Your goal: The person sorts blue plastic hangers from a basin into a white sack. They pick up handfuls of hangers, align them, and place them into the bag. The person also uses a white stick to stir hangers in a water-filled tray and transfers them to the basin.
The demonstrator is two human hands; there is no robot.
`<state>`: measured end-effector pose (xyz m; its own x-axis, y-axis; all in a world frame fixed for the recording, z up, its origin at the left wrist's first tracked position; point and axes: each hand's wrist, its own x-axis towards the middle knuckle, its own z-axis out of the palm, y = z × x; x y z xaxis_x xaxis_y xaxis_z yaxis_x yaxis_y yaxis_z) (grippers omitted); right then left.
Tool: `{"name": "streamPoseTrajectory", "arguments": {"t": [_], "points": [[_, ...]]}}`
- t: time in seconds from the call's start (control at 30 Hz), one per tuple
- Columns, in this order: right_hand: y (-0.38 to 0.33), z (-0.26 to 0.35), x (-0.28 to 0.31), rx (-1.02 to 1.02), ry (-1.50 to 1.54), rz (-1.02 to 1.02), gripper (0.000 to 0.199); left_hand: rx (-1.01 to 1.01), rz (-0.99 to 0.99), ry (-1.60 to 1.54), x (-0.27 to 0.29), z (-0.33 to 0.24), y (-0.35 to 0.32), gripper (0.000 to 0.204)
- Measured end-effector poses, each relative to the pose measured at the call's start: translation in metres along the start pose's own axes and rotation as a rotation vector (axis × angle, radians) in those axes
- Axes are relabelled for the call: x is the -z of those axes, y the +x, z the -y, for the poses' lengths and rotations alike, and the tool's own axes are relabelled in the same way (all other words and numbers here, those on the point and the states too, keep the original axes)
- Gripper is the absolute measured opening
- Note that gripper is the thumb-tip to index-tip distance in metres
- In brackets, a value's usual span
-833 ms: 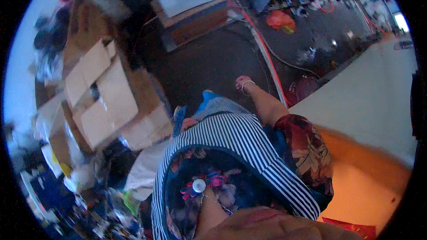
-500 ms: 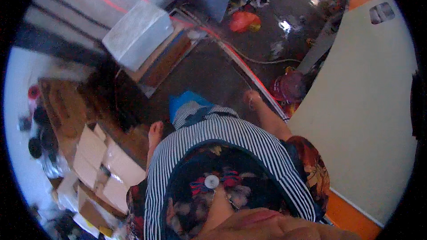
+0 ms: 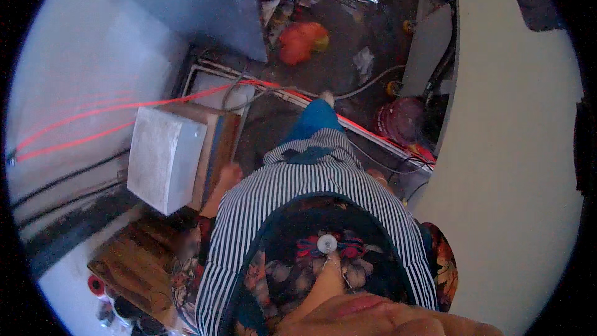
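Note:
My left hand [image 3: 230, 175] hangs low beside my striped apron [image 3: 311, 177], close to the right side of a brown cardboard box [image 3: 222, 143]. Its fingers are blurred, and no held object can be made out. Against the box's left side stands a white box-shaped block [image 3: 166, 158]. Of my right hand [image 3: 377, 176], only a small part shows past the apron's right edge; its fingers are hidden. Blue trousers [image 3: 316, 118] and one foot [image 3: 328, 98] show beyond the apron, by a pale floor rail [image 3: 354, 126].
Red lines or cables [image 3: 93, 109] run along the left wall and the floor. An orange-red bag [image 3: 301, 42] lies ahead, near a grey panel [image 3: 205, 9]. A dark red round bundle [image 3: 400, 121] sits beside the large cream panel [image 3: 510, 149] on the right. Brown cardboard [image 3: 134, 261] lies lower left.
My view has swung left, and I have stepped forward, one foot now at the rail. The white block appears nearer my left side. My right hand has become mostly hidden by the apron.

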<state>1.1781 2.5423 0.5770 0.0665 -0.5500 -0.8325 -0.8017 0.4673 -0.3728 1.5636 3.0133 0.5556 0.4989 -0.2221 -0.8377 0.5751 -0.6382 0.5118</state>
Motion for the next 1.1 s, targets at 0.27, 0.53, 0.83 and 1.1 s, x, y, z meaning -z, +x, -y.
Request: {"name": "streamPoseTrajectory", "arguments": {"t": [0.27, 0.53, 0.83, 1.1], "points": [[0.113, 0.234, 0.03, 0.096, 0.144, -0.139, 0.013, -0.384, -0.107, -0.438, -0.038, -0.329, 0.136, 0.015], [0.214, 0.624, 0.015, 0.459, 0.6, -0.01, 0.014, -0.048, 0.043, 0.093, -0.081, -0.358, 0.164, 0.015], [0.386, 0.905, 0.022, 1.059, -0.777, 0.265, 0.023, -0.045, 0.115, 0.219, -0.224, -0.636, 0.355, 0.015], [0.569, 1.103, 0.216, 0.288, -0.214, 0.097, 0.019, -0.467, 0.225, 0.156, -0.24, -1.171, 0.723, 0.016]]}}
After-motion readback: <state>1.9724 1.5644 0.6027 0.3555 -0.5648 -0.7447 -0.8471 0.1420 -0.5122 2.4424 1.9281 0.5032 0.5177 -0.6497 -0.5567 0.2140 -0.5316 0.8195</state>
